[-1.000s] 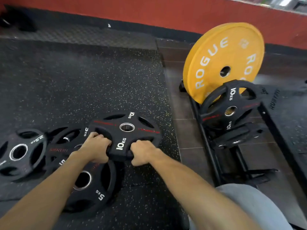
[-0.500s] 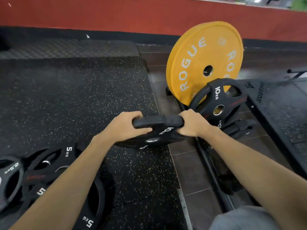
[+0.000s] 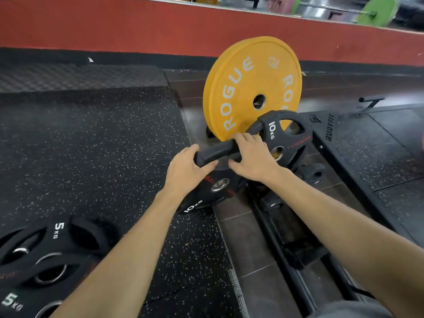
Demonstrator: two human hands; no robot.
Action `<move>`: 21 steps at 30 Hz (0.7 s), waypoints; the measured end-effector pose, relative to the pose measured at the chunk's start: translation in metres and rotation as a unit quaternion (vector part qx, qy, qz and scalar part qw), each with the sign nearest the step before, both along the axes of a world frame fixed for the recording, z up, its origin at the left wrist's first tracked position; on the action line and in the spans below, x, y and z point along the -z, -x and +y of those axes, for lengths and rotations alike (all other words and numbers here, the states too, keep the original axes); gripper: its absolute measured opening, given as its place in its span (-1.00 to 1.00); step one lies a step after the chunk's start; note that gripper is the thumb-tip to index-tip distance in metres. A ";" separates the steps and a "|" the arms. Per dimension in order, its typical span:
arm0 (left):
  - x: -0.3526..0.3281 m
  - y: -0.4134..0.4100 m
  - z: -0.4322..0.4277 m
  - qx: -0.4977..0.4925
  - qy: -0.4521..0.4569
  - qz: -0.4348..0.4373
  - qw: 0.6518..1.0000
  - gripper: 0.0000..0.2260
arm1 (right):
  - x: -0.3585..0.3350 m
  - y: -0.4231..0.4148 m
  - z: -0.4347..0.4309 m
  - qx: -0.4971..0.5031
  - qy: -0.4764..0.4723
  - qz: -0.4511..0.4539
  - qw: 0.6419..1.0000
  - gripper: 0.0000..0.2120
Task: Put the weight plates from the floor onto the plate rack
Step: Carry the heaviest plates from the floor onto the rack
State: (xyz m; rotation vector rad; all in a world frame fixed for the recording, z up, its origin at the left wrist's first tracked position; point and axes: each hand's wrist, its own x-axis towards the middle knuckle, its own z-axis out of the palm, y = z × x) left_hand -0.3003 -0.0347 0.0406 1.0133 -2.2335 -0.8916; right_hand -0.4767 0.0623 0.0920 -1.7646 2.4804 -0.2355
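On speckled rubber flooring below a red wall, both hands grip a 10 kg plate.

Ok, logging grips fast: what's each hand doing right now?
Left hand: closed on the 10 kg plate, at its top rim.
Right hand: closed on the same plate's rim.
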 end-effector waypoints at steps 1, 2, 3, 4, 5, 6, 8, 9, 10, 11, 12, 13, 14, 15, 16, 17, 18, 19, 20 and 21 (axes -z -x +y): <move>-0.003 0.011 0.002 0.016 0.019 -0.014 1.000 -0.70 | 0.003 -0.005 -0.004 -0.028 0.008 0.044 0.999 -0.47; -0.004 0.022 0.007 0.030 0.031 -0.020 0.999 -0.64 | 0.006 -0.010 -0.005 -0.055 0.002 0.087 0.995 -0.51; -0.004 0.035 0.011 0.044 0.036 -0.017 0.998 -0.59 | 0.009 -0.009 -0.004 -0.071 -0.014 0.120 0.990 -0.52; -0.006 0.047 0.017 0.055 0.029 -0.011 0.998 -0.58 | 0.011 -0.005 -0.001 -0.069 -0.033 0.136 0.988 -0.51; -0.007 0.057 0.020 0.067 0.012 0.003 0.998 -0.59 | 0.011 0.004 0.004 -0.047 -0.053 0.144 0.987 -0.51; -0.004 0.065 0.022 0.084 -0.012 0.018 0.996 -0.61 | 0.010 0.017 0.011 -0.010 -0.074 0.149 0.986 -0.52; 0.012 0.072 0.022 0.103 -0.044 0.020 0.993 -0.63 | 0.005 0.049 0.027 0.064 -0.106 0.175 0.977 -0.55; 0.023 0.071 0.019 0.100 -0.059 0.005 0.993 -0.65 | 0.003 0.062 0.033 0.093 -0.110 0.194 0.970 -0.55; 0.035 0.066 0.017 0.087 -0.087 -0.006 0.992 -0.66 | 0.002 0.071 0.037 0.108 -0.109 0.204 0.967 -0.55; 0.048 0.059 0.014 0.068 -0.121 -0.004 0.990 -0.68 | 0.003 0.075 0.036 0.108 -0.102 0.201 0.968 -0.57; 0.059 0.052 0.013 0.050 -0.154 0.008 0.987 -0.70 | 0.006 0.076 0.033 0.101 -0.088 0.185 0.974 -0.59; 0.068 0.044 0.012 0.031 -0.187 0.026 0.981 -0.73 | 0.008 0.072 0.029 0.089 -0.077 0.166 0.979 -0.62; 0.075 0.036 0.011 0.010 -0.225 0.040 0.974 -0.76 | 0.009 0.068 0.025 0.079 -0.071 0.149 0.983 -0.63; 0.080 0.029 0.012 -0.007 -0.266 0.054 0.962 -0.78 | 0.010 0.065 0.022 0.075 -0.071 0.137 0.985 -0.63; 0.083 0.024 0.012 -0.015 -0.299 0.064 0.952 -0.80 | 0.009 0.063 0.019 0.076 -0.071 0.128 0.986 -0.61; 0.084 0.021 0.013 -0.013 -0.314 0.072 0.947 -0.83 | 0.009 0.063 0.019 0.079 -0.066 0.119 0.988 -0.60; 0.082 0.021 0.013 -0.005 -0.310 0.069 0.948 -0.87 | 0.008 0.065 0.020 0.082 -0.058 0.112 0.989 -0.59; 0.078 0.024 0.013 0.005 -0.304 0.064 0.951 -0.88 | 0.008 0.067 0.023 0.081 -0.052 0.106 0.990 -0.59; 0.073 0.028 0.013 0.006 -0.297 0.050 0.954 -0.86 | 0.008 0.071 0.027 0.079 -0.052 0.099 0.991 -0.61; 0.067 0.033 0.014 0.008 -0.293 0.037 0.955 -0.81 | 0.009 0.077 0.032 0.078 -0.054 0.091 0.991 -0.62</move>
